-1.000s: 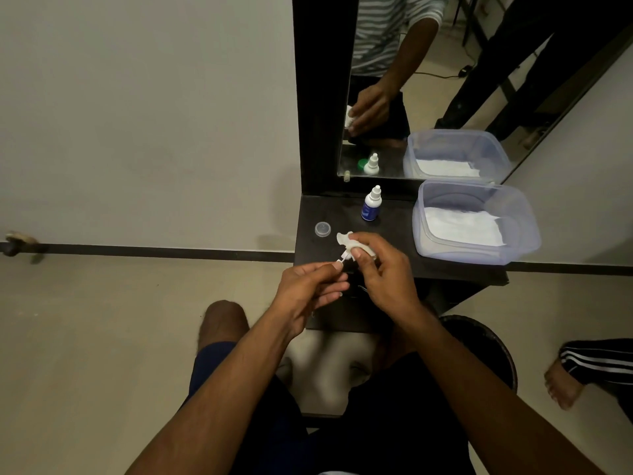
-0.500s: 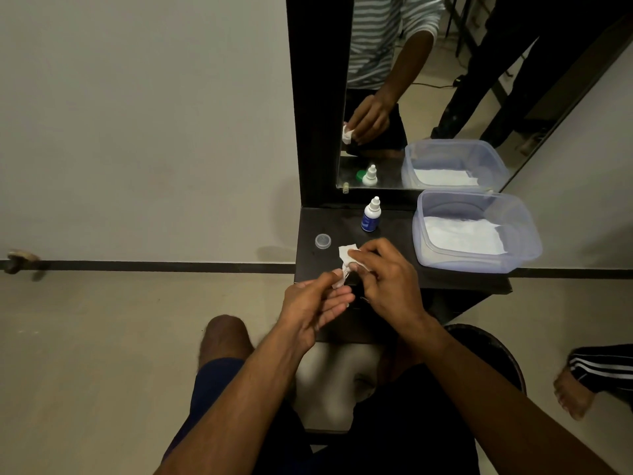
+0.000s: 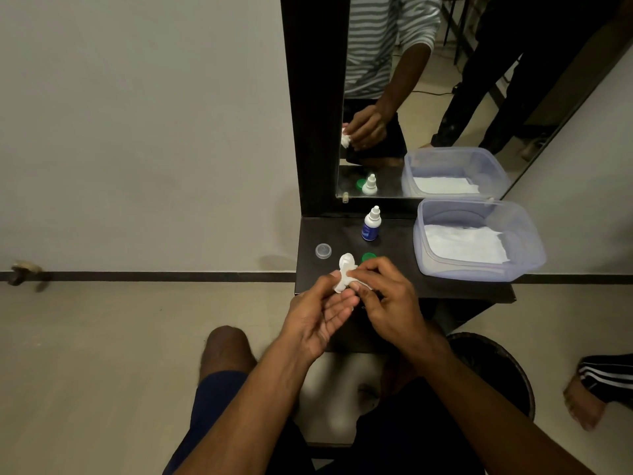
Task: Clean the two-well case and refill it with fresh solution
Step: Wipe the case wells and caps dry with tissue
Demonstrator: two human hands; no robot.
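My left hand (image 3: 318,310) lies palm up over the shelf's front edge. Its thumb pinches the small white two-well case (image 3: 339,286) against the fingers; most of the case is hidden. My right hand (image 3: 387,299) has its fingers curled around a crumpled white tissue (image 3: 346,265), which it presses onto the case. A green cap (image 3: 368,257) lies on the dark shelf (image 3: 445,286) just beyond my right fingers. Further left lies a clear cap (image 3: 323,250). The white and blue solution bottle (image 3: 371,224) stands upright near the mirror.
A clear plastic tub (image 3: 527,255) lined with white tissue sits at the shelf's right end. The mirror (image 3: 445,80) behind reflects it all. A dark round bin (image 3: 496,365) stands on the floor below right. Another person's foot (image 3: 582,402) is at the far right.
My left hand has turned more palm up and its fingers have straightened under the case. The tissue has shifted in my right fingers, and the green cap now shows beyond them.
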